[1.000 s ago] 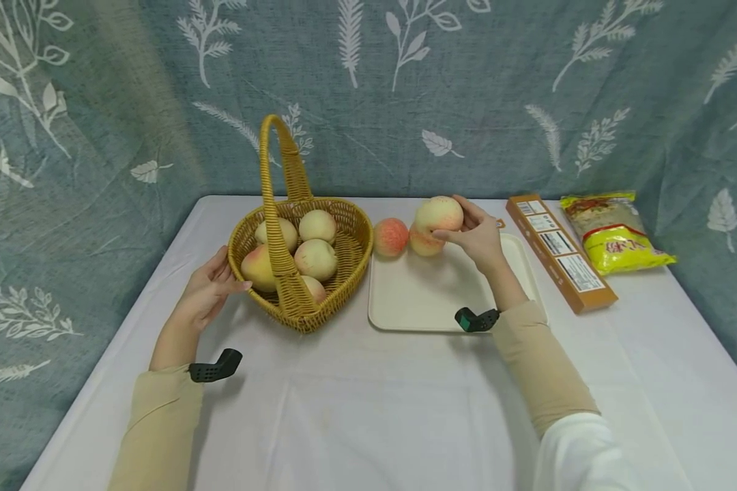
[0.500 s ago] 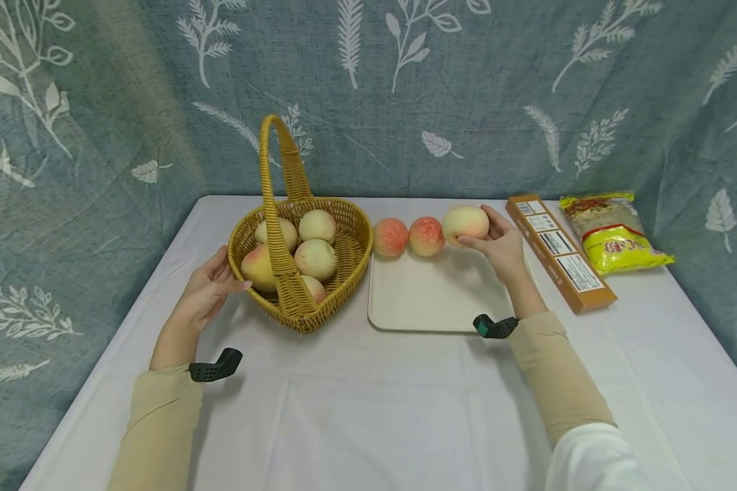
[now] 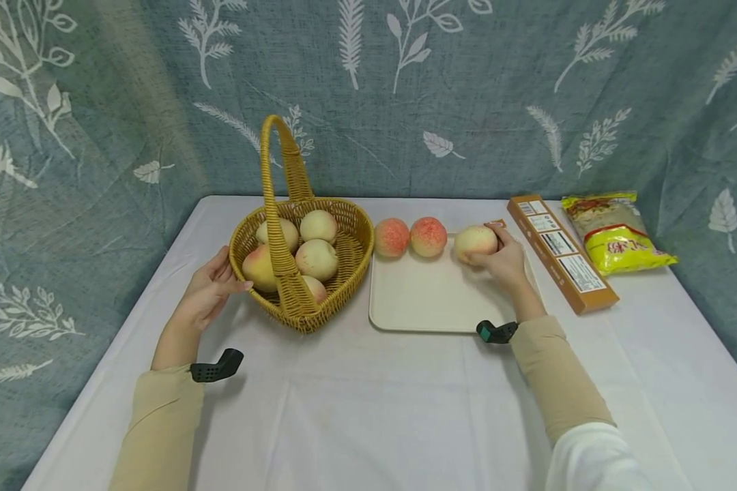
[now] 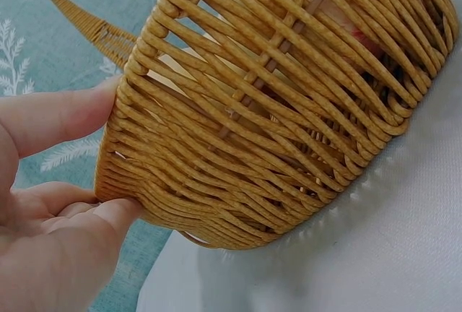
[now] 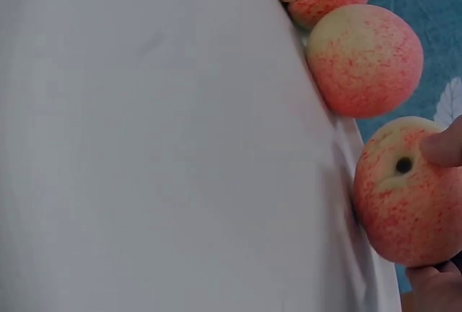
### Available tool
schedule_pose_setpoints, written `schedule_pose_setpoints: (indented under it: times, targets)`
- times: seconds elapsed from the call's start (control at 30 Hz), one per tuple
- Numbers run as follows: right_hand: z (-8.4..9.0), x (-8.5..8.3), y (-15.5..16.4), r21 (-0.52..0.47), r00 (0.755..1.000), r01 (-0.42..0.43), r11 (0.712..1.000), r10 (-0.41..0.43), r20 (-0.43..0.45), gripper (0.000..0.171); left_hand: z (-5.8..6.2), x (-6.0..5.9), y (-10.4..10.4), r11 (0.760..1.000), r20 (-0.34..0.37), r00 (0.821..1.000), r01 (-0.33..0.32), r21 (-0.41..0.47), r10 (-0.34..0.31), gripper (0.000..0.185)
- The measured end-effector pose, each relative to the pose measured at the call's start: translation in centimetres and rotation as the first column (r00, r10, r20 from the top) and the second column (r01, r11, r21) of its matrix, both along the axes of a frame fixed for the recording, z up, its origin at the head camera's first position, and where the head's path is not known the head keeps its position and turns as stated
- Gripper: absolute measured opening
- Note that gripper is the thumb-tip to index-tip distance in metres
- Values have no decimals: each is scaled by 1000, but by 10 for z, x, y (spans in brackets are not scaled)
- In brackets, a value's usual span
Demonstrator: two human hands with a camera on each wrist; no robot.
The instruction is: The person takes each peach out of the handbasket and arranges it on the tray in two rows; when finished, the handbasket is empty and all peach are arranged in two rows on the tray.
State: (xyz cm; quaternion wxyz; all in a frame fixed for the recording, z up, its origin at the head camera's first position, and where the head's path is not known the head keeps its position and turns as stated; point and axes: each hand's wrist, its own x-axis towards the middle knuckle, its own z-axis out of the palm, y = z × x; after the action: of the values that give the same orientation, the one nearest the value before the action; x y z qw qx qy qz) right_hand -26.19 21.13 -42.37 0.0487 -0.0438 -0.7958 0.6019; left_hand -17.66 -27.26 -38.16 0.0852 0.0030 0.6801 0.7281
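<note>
My left hand (image 3: 204, 293) grips the left rim of a heart-shaped wicker basket (image 3: 339, 300), thumb on one side of the weave and fingers on the other in the left wrist view. Several pale peaches (image 3: 316, 260) lie inside the basket, below its tall arched handle. At the back right of a cream tray (image 3: 430, 300), my right hand (image 3: 508, 264) holds a peach (image 3: 473, 243) between thumb and fingers. The right wrist view shows a dark hole in this peach (image 5: 397, 204). To its left, a red peach (image 3: 428, 236) and another red peach (image 3: 391, 237) sit along the tray's back edge.
Right of the tray lies a long brown box (image 3: 561, 254) with white labels. Beyond it is a yellow plastic food bag (image 3: 620, 239). A white cloth (image 3: 356, 409) covers the table, and a leaf-patterned blue-green curtain (image 3: 368, 136) hangs behind.
My right hand has carried the pale peach rightward from in front of the middle red peach, then lowered it at the tray's back right. The left hand and basket have stayed put.
</note>
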Motion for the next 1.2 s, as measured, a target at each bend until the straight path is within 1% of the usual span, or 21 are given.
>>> schedule_pose_setpoints:
  times: [0.07,0.17,0.23,0.3,0.37,0.43,0.53,0.63,0.77,0.87,1.0,1.1,1.2]
  targets:
    - [-3,-1,0,35,1000,-14,999,15,-17,82,0,0,0,1000,-2,1000,2,-1,-2,96]
    - [-4,0,0,31,998,-52,998,53,-42,81,-1,-1,0,1000,-12,1000,6,4,-6,96]
    - [-2,0,0,24,994,-93,995,94,-50,79,-1,-1,0,1000,-18,1000,6,9,-6,95]
    - [1,1,1,38,989,-141,989,143,-43,77,-2,-1,0,1000,-19,1000,6,14,-5,96]
    - [3,2,3,54,981,-189,980,191,-28,75,-1,-1,0,1000,-18,1000,4,15,-4,96]
    - [6,2,4,79,975,-221,972,221,2,71,-2,-1,0,1000,-17,1000,4,13,-4,96]
    - [11,2,4,87,970,-240,967,237,48,67,-2,-1,-1,1000,-20,1000,2,11,-2,96]
    - [16,2,3,96,964,-252,963,240,118,72,-2,-1,-1,1000,-22,1000,1,14,-1,96]
    - [21,2,3,159,949,-259,953,220,227,82,-3,0,-1,1000,-17,1000,1,16,-1,96]
    - [23,1,2,225,949,-244,943,184,257,81,-2,0,-1,1000,-17,1000,-1,16,1,96]
    - [23,0,1,259,964,-189,947,129,232,80,-2,0,-1,1000,-18,1000,-1,14,1,96]
    - [21,-2,-1,263,976,-115,958,61,207,82,-2,0,-1,1000,-19,1000,7,9,-7,96]
    - [17,-4,-6,269,988,-46,962,5,153,81,-2,1,-1,1000,-18,1000,8,3,-8,96]
